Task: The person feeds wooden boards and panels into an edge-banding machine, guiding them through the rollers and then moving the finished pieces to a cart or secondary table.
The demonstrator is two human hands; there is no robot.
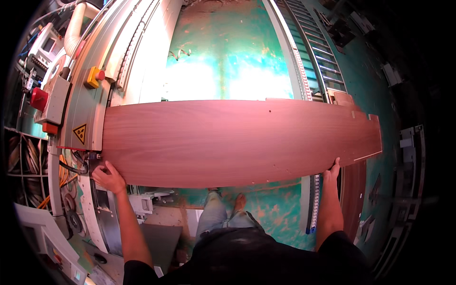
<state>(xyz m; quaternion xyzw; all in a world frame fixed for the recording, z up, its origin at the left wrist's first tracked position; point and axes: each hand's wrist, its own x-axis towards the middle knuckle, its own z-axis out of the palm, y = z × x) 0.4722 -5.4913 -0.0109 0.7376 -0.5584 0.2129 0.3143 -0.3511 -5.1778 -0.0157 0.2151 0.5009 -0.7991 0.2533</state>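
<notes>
A long wood-grain panel [228, 142] in reddish brown lies across in front of me, its left end against the edge-working machine [84, 116]. My left hand [109, 177] is at the panel's near left corner, fingers apart, with the thumb against the edge. Farther right, my right hand [334, 172] grips the near edge, its fingers partly hidden underneath. A small dark hole shows near the panel's far edge. At its right end are short notches and a pale edge strip.
On the machine sits a yellow box with a red stop button [95, 77]; a larger red knob [38, 99] is left of it. A roller rail [323, 61] runs away at the right. Another brown panel [354, 199] lies below right. Cables and hoses hang at left.
</notes>
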